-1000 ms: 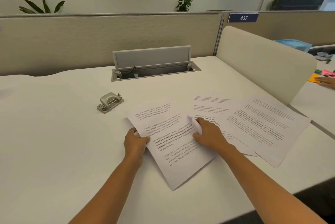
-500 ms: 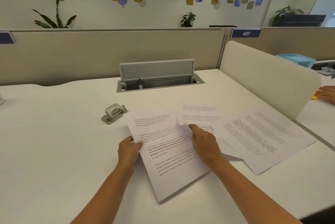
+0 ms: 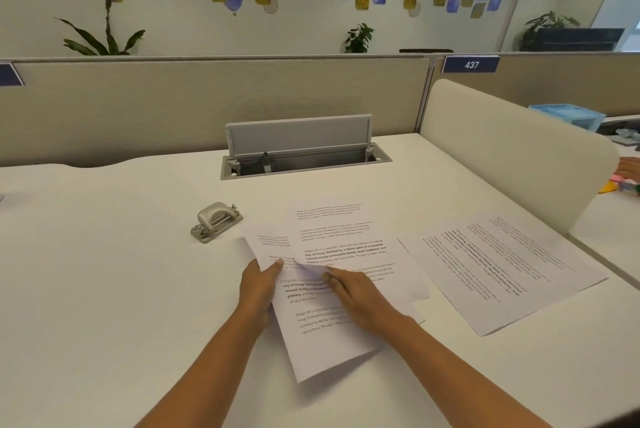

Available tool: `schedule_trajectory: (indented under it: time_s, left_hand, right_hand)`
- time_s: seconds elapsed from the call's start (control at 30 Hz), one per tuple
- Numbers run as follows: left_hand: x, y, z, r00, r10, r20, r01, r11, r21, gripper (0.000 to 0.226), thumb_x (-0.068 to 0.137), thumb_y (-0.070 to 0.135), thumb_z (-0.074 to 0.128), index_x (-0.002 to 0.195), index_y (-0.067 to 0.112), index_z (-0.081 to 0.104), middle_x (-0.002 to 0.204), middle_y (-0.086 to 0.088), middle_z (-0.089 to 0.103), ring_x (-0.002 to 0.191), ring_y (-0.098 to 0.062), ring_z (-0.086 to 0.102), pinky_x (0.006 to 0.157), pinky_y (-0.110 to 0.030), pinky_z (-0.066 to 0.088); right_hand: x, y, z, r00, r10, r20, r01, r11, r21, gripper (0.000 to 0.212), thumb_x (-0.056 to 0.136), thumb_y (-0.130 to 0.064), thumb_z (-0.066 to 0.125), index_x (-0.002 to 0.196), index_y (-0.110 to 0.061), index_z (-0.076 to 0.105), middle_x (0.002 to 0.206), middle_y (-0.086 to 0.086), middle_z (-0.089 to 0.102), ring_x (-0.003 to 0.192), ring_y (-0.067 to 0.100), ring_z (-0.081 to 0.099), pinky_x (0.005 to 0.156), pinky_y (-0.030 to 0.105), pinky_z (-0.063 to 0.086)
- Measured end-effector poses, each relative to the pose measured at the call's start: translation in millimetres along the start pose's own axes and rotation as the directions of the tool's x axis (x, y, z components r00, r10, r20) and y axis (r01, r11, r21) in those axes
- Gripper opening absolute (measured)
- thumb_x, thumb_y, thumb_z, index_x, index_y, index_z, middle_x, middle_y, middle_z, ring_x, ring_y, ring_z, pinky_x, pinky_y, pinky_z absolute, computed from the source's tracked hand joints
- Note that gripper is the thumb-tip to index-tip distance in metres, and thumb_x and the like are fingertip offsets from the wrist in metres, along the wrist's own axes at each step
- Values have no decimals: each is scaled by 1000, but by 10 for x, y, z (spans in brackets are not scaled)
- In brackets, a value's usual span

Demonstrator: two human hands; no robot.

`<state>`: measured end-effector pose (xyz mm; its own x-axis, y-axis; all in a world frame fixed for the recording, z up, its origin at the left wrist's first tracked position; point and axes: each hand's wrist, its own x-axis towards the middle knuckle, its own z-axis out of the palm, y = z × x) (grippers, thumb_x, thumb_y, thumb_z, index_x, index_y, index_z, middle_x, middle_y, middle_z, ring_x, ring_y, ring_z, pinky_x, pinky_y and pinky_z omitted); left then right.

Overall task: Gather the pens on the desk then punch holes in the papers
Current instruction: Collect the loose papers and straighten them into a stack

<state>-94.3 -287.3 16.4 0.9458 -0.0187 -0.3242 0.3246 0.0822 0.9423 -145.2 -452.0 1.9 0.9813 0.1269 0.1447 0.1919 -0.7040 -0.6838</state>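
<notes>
Left hand (image 3: pixel 259 284) pinches the white printed paper sheets (image 3: pixel 322 351); right hand (image 3: pixel 356 294) presses flat on them. Overlapping pages carry black paragraphs, some bold.

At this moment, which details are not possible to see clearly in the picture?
Head view only:
- Number of sheets in the papers: they overlap, and the left hand and right hand cover them.
- Left hand's fingers: hidden under the papers; only the thumb shows.
- Print on the right sheet: too small, blurred.
- Pens: none in view, perhaps beyond the frame edges.
</notes>
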Motion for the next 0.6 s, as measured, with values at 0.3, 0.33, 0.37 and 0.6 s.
schedule_trajectory:
  time_s: [0.3, 0.33, 0.37, 0.6]
  left_hand:
    - [59, -27, 57, 997, 19, 80, -26, 995, 96, 43, 74, -12, 63, 114, 4, 59, 110, -17, 67, 94, -35, 65, 84, -46, 54]
    - [67, -36, 54, 997, 15, 78, -24, 993, 114, 44, 73, -14, 62, 113, 4, 59, 110, -17, 67, 93, -35, 65, 81, -45, 54]
    - [76, -45, 52, 997, 16, 76, -26, 992, 124, 44, 72, -15, 62, 112, 3, 59, 109, -17, 67, 93, -35, 65, 78, -43, 55]
    - [137, -97, 10, 997, 38, 60, -46, 990, 132, 42, 70, -15, 64, 108, 4, 60, 107, -16, 67, 93, -36, 65, 82, -47, 54]
  right_hand:
    - [46, 110, -191, 988, 154, -18, -142, 948, 285, 34, 99, -24, 38, 115, -9, 64, 125, 1, 61, 118, 4, 51, 90, -2, 32]
    - [64, 169, -265, 974, 201, -103, -165, 944, 284, 33, 97, -26, 43, 114, -7, 65, 124, 5, 62, 118, 9, 54, 90, 2, 34]
    - [79, 239, -345, 946, 258, -197, -206, 946, 251, 33, 95, -28, 48, 113, -7, 66, 122, 8, 64, 116, 13, 57, 90, 8, 37]
    - [0, 840, -853, 707, 586, -397, -696, 677, -241, 57, 90, -32, 52, 136, -3, 36, 148, 17, 33, 138, 28, 29, 113, 40, 24]
